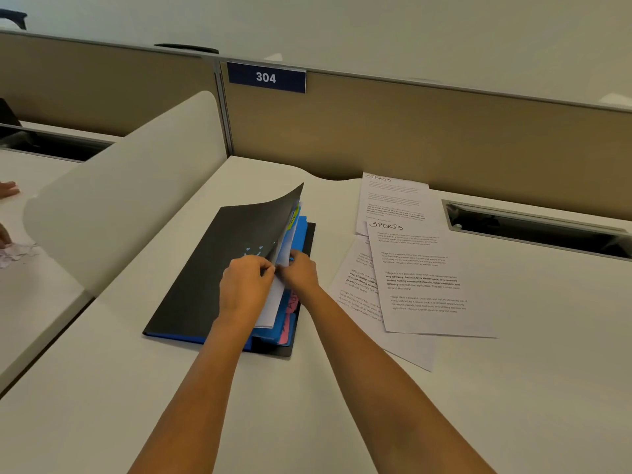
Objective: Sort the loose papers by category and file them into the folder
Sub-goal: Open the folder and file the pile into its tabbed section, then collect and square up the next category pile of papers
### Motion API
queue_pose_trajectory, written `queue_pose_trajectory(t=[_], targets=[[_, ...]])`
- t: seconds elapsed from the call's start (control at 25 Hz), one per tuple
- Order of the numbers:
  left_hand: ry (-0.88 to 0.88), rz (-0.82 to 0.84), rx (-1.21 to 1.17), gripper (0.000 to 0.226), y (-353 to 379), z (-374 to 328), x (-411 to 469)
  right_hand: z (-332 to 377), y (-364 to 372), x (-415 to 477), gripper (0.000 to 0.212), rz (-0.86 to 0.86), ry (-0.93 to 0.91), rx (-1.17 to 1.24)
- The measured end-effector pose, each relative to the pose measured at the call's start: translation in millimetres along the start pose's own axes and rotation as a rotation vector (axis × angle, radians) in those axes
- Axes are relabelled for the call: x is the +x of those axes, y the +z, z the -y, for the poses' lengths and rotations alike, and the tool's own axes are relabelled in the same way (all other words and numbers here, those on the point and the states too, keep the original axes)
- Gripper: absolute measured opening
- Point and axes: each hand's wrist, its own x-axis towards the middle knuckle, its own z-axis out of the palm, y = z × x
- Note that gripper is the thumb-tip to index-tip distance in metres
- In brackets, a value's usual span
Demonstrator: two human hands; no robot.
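Soft, even light falling from above; scene looking moderately bright, carrying slight warm cast. Shadows showing faint: narrow dark band lying under near edge of folder. Black cover giving off dull sheen. Cable slot sinking into near-black. Wide-angle lens bending partition rail and desk edges toward borders. Number sign reading sharp; small print on loose papers blurring slightly.

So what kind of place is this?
Probably an open-plan office or study room: a tan partition carrying a 304 sign, a white desk with a cable slot, and a neighbouring desk behind a curved divider.
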Motion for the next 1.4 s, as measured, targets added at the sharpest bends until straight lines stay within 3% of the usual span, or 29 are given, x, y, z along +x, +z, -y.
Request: queue_pose_trajectory(t=[0.16, 0.4, 0.6, 0.76, 0.88, 1.08, 1.24, 1.4], targets=[[-0.005, 0.003, -0.008, 0.025, 1, -2, -1, 3, 9, 5, 0.028, 0.045, 0.014, -0.076], [-0.051, 0.016, -0.018, 0.028, 4, 1, 5, -9, 0, 1, 0.043, 0.173, 0.064, 0.136], [-0.045, -0.015, -0.009, 0.023, 8, 2, 3, -8, 10, 8, 0.004, 0.098, -0.054, -0.068], [-0.067, -0.016, -0.012, 0.023, 12, 2, 3, -7, 12, 3, 0.014, 0.086, -0.083, -0.054], [-0.071, -0.003, 0.037, 0.025, 20, -2, -2, -12, 5, -5, 0.034, -0.003, -0.108, -0.063], [-0.095, 0.072, 0.177, 0.025, 43, -2, -12, -35, -31, -16, 0.038, -0.274, -0.045, -0.045], [-0.099, 0.094, 0.290, 0.026, 54, -5, -16, -64, -72, -25, 0.040, -0.332, -0.037, -0.095], [-0.141, 0.006, 0.197, 0.030, 57, -29, -27, -98, -127, -32, 0.037, -0.447, -0.003, -0.135]])
